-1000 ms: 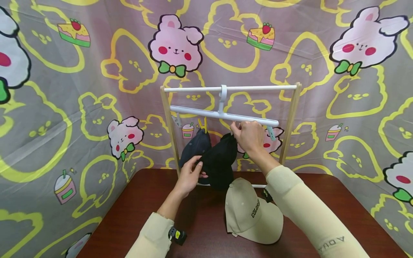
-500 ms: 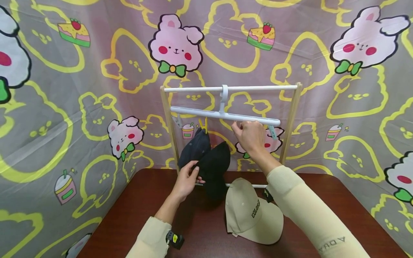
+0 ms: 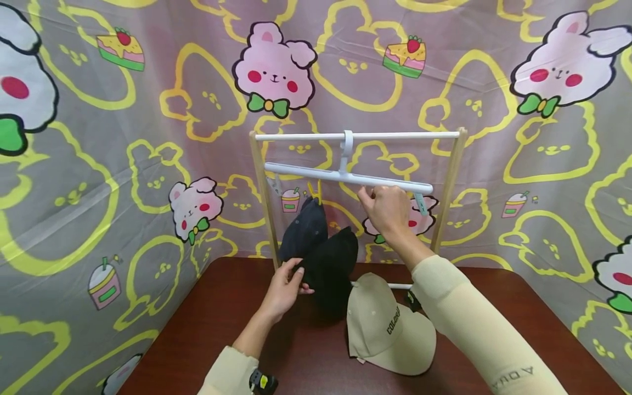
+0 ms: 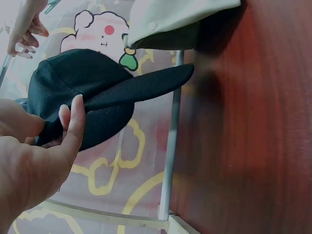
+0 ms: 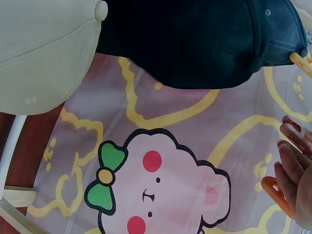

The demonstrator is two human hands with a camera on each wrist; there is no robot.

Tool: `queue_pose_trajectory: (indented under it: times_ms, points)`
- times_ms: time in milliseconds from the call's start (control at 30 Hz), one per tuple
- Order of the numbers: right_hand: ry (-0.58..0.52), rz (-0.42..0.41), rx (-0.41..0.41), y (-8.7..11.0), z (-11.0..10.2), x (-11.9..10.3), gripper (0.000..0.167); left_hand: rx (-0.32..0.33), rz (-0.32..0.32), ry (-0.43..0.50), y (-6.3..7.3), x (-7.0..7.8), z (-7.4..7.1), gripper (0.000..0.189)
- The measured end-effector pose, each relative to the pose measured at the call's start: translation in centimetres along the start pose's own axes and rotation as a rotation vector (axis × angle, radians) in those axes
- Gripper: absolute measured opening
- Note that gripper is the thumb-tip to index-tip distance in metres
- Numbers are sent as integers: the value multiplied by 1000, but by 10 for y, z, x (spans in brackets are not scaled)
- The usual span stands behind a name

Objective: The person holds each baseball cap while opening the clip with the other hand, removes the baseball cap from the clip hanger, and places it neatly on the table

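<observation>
My left hand pinches the edge of a black baseball cap, thumb on one side and fingers on the other. In the left wrist view the cap's brim points away from that hand. My right hand is raised just under the white hanger, apart from the cap, with its fingers curled. The right wrist view shows an orange clothespin at these fingers, its upper part hidden by them. A dark navy cap hangs from a yellow clothespin behind the black cap.
A beige cap with dark lettering lies on the reddish-brown table. The tilted hanger hooks over the white top bar of a wooden-sided rack. A teal clip hangs at its right end. A patterned curtain surrounds the table.
The black cap has come away from my right hand and moved down, with my left hand lowering along with it. My right hand stays by the hanger.
</observation>
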State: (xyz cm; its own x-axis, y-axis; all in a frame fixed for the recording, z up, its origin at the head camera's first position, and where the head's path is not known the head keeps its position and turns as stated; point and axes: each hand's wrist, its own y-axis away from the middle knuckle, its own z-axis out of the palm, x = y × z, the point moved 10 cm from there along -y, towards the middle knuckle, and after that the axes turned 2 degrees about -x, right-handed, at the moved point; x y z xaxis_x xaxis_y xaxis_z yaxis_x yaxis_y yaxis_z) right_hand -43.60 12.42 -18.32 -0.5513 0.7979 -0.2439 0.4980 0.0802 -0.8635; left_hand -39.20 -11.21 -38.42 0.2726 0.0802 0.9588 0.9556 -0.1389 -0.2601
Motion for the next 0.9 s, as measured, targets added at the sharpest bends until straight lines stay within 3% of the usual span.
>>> queue_pose_trajectory:
  times_ms: [233,400,733,900]
  points:
    - [5,2,11,2,-2,1,59,-55,4,-2,14,-6,5,23]
    - [2,25,7,4,-2,5,61,-70,-45,5,23,-11,3,19]
    - [-6,88,31,7,-4,17,56,-214,-76,-94,38,-10,4,21]
    - [8,105,67,6,-7,20,54,-293,-84,-99,43,-14,7,21]
